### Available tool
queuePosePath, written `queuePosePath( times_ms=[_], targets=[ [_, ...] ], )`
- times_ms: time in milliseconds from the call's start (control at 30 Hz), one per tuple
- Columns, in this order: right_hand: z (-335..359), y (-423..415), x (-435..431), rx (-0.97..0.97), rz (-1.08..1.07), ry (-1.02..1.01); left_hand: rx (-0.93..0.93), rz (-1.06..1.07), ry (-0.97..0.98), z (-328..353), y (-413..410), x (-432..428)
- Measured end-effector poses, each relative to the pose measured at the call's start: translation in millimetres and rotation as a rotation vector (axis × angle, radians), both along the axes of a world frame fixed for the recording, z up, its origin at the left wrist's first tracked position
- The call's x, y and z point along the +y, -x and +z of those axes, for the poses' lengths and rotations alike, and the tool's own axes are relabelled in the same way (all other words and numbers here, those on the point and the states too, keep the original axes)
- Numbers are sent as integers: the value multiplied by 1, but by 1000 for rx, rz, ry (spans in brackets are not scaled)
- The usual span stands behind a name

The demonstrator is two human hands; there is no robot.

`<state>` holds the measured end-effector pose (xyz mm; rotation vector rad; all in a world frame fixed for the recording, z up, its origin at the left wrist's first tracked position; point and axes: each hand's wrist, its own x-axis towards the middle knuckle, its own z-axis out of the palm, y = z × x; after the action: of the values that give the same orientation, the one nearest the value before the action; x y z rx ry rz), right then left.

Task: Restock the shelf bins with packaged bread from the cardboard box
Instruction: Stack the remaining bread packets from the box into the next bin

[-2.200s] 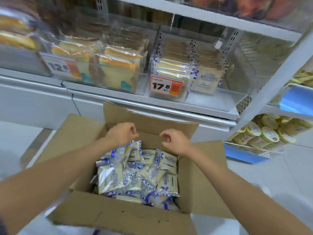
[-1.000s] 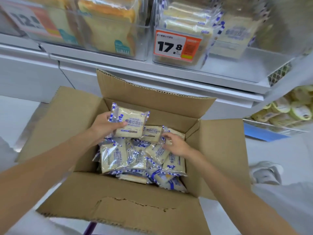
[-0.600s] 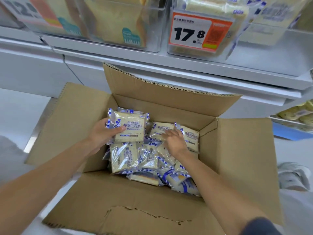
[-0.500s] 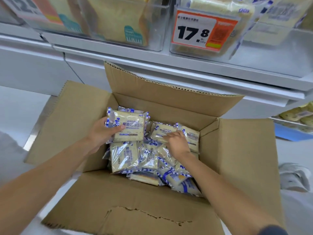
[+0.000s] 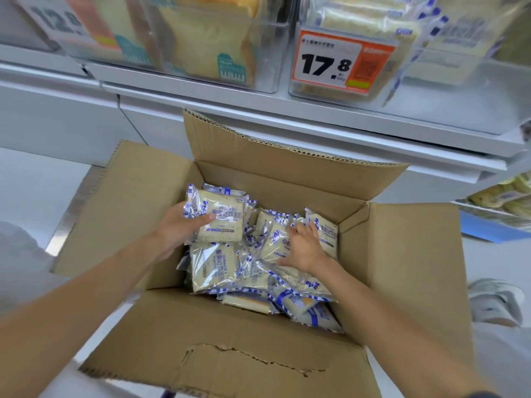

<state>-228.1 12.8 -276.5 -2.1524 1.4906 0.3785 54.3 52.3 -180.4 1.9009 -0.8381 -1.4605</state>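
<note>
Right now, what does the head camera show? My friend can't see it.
Two bare arms reach into an open cardboard box full of wrapped bread packs. The left hand holds one pack up, and the right hand presses on the pile. Above, shelf bins hold bread behind a 17.8 price tag.

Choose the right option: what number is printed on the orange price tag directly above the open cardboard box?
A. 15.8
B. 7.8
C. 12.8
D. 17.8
D: the orange price tag on the clear shelf bin above the cardboard box reads 17.8.
</note>
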Motion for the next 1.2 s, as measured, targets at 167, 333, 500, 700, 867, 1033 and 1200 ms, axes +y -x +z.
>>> queuePosePath(
  times_ms=[167, 333, 500, 700, 867, 1033, 1200],
  targets=[
    [32, 4, 8, -200, -31, 0, 14, -27, 8, 9, 5, 0],
    [113, -20, -8, -345, 54, 117, 50, -188, 78, 50, 41, -5],
    [177, -17, -17, -357, 143, 218, -23, -295, 228, 107, 70, -15],
    [261, 16, -16, -297, 253, 317, -128, -434, 355, 171, 103, -18],
    [349, 50, -28, -306, 145, 436, -192, -467, 614, 226, 138, -39],
    [413, 94, -63, -263, 104, 773, -265, -583, 823, 275, 173, -87],
    [438, 140, -115, -200, 33, 950, -702, -614, 921, 274, 173, -153]
  ],
)
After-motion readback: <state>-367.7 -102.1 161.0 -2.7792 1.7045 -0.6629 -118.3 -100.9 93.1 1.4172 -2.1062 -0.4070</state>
